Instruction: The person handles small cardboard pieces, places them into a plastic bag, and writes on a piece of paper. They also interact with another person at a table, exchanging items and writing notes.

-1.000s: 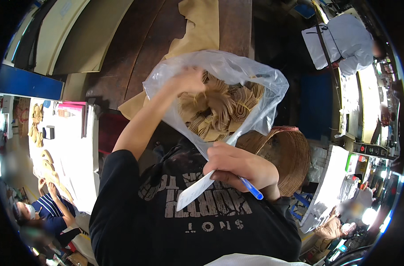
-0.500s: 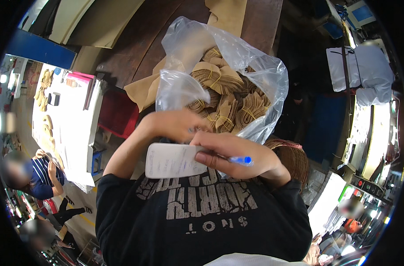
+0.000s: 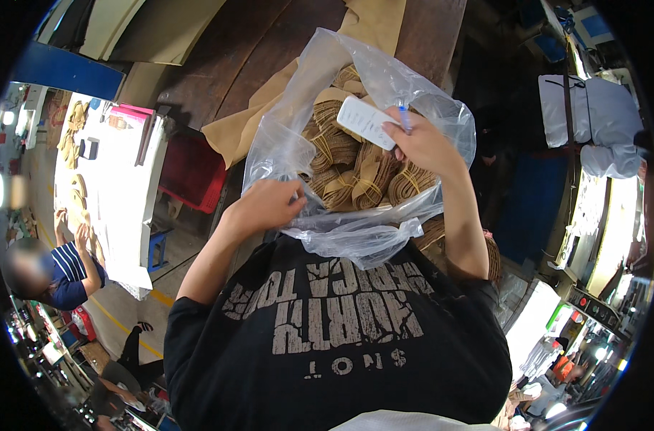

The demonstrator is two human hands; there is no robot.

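White card (image 3: 363, 122) and blue pen (image 3: 404, 118) are clasped together in the right hand (image 3: 427, 147), above the tied brown bundles (image 3: 370, 179). The left hand (image 3: 269, 205) is curled at the near-left rim of the clear plastic bag (image 3: 275, 161); whether it pinches the film, I cannot tell. Half a second ago the hands nearly met before the dark shirt (image 3: 341, 366); now they are apart, the card over the bag's mouth, so card and bundles come together. The bundles remain inside. Beyond lie tan sheets (image 3: 230, 136) on the wooden surface (image 3: 223, 72).
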